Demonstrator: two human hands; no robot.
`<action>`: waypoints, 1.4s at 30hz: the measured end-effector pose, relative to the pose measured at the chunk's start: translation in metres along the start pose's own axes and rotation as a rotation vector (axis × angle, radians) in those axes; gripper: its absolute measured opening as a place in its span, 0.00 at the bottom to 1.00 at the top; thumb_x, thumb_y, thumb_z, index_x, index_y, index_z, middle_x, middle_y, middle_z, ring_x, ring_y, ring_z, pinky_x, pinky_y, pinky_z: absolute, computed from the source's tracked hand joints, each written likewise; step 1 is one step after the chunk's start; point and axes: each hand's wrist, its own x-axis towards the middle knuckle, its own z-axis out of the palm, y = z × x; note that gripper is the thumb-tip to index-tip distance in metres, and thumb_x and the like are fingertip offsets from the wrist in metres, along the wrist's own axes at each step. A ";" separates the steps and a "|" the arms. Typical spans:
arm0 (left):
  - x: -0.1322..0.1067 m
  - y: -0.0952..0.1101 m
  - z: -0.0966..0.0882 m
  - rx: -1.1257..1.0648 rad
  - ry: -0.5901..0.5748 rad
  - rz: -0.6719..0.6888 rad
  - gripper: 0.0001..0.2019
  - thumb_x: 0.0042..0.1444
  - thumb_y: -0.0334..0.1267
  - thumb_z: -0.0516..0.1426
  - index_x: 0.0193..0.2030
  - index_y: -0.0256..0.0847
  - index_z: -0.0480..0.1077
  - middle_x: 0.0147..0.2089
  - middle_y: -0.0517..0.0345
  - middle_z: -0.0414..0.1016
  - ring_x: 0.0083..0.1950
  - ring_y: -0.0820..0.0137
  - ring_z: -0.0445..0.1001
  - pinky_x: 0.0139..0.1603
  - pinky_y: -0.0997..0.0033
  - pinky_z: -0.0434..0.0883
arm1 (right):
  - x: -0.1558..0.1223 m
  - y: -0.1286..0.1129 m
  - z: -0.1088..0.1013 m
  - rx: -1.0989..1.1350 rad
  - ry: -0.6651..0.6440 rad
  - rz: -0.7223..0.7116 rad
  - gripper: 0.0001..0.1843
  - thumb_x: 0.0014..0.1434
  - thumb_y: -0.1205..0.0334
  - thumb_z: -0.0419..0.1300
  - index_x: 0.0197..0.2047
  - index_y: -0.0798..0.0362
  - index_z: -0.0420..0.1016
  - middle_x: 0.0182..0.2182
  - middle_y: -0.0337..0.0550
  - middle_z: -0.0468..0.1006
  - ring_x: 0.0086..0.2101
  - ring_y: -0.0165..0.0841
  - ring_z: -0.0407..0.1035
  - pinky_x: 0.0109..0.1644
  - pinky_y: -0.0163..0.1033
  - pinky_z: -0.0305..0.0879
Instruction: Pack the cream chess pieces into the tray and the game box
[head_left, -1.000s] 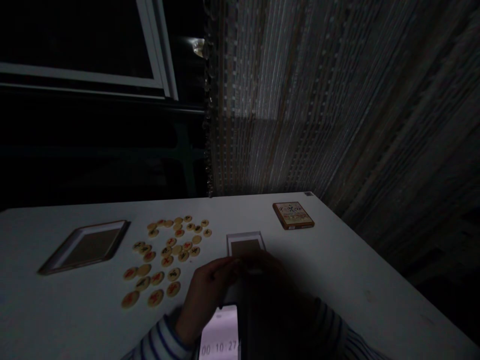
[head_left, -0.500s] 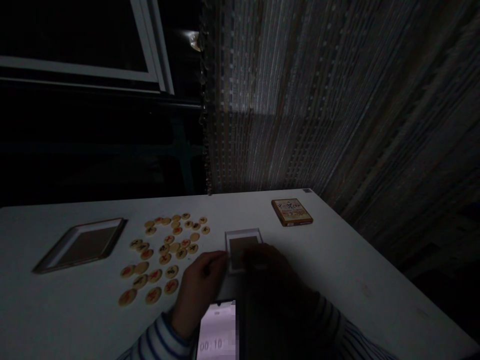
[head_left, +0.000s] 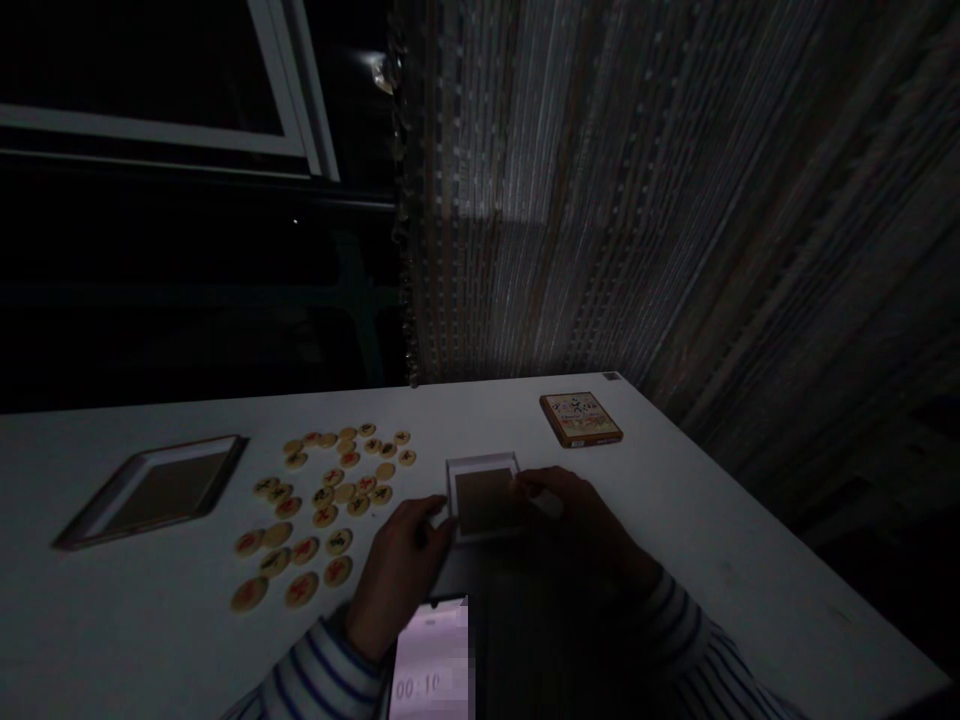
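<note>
A small shallow open box (head_left: 484,461) with pale walls and a brown inner floor lies on the white table in front of me. My left hand (head_left: 401,565) is at its left wall, fingers curled and tips against the edge. On the opposite side, the fingertips of my right hand (head_left: 577,520) pinch the right wall; shadow darkens this hand. Nothing shows inside the box. Left of my left hand, several round wooden Chinese chess pieces (head_left: 325,515) with red or black characters are scattered flat, some blank side up.
A larger shallow open tray (head_left: 232,452) lies at the left. A printed flat box (head_left: 581,418) sits at the back right. Below my hands, a phone (head_left: 427,660) shows 00:10. A woven curtain (head_left: 517,200) hangs behind the white table (head_left: 480,400).
My right hand has moved from over the box's inside outward to its right wall, uncovering more of the floor. My left hand stays at the left wall. The chess pieces lie as before.
</note>
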 end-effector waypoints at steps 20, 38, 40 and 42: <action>0.001 0.009 0.002 -0.016 -0.062 0.060 0.15 0.54 0.40 0.48 0.45 0.40 0.69 0.44 0.51 0.70 0.46 0.65 0.68 0.48 0.63 0.65 | 0.023 0.004 -0.026 -0.234 -0.460 -0.098 0.09 0.52 0.64 0.56 0.38 0.51 0.73 0.35 0.42 0.73 0.34 0.30 0.65 0.38 0.35 0.61; 0.001 0.012 0.000 -0.021 -0.072 0.033 0.14 0.53 0.41 0.48 0.43 0.41 0.70 0.42 0.52 0.72 0.44 0.65 0.70 0.46 0.63 0.66 | 0.036 0.006 -0.014 -0.485 -0.640 -0.157 0.10 0.54 0.61 0.53 0.32 0.53 0.75 0.29 0.44 0.76 0.25 0.31 0.68 0.26 0.33 0.58; 0.001 0.012 0.000 -0.013 -0.080 0.033 0.14 0.53 0.41 0.48 0.43 0.42 0.70 0.42 0.52 0.72 0.44 0.65 0.70 0.46 0.63 0.66 | 0.037 0.003 -0.015 -0.487 -0.644 -0.154 0.10 0.54 0.62 0.53 0.33 0.52 0.75 0.30 0.45 0.76 0.27 0.32 0.69 0.28 0.34 0.59; 0.001 0.012 0.000 -0.006 -0.080 0.038 0.15 0.53 0.41 0.48 0.43 0.42 0.70 0.42 0.52 0.72 0.44 0.65 0.70 0.46 0.64 0.66 | 0.038 0.000 -0.017 -0.478 -0.646 -0.137 0.10 0.53 0.62 0.54 0.34 0.52 0.75 0.31 0.45 0.76 0.29 0.32 0.69 0.29 0.34 0.60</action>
